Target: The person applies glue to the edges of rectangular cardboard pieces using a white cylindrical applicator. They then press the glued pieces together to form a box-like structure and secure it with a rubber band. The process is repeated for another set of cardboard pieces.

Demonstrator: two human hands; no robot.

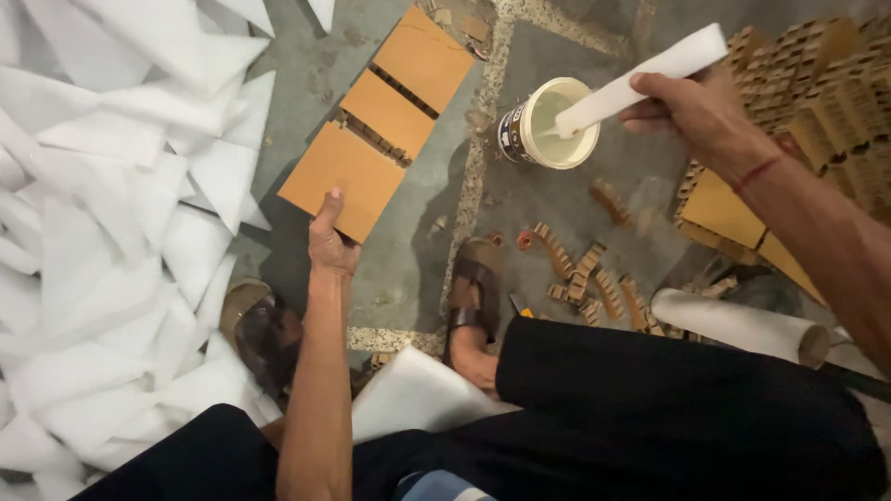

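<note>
Flat orange cardboard panel (345,179); white foam strip (640,78) dipping into tub (549,125).

Head camera — steeply downward, close overhead

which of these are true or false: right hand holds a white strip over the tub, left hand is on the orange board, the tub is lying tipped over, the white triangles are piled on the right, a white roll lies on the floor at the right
1. The right hand holds a white strip whose end dips into the tub. True.
2. The left hand grips the near edge of the orange board. True.
3. The tub is lying tipped over. False: it stands upright on the floor, its open mouth facing up.
4. The white triangular pieces are piled on the person's right. False: they are heaped on the left side.
5. A white roll lies on the floor at the right. True.
</note>
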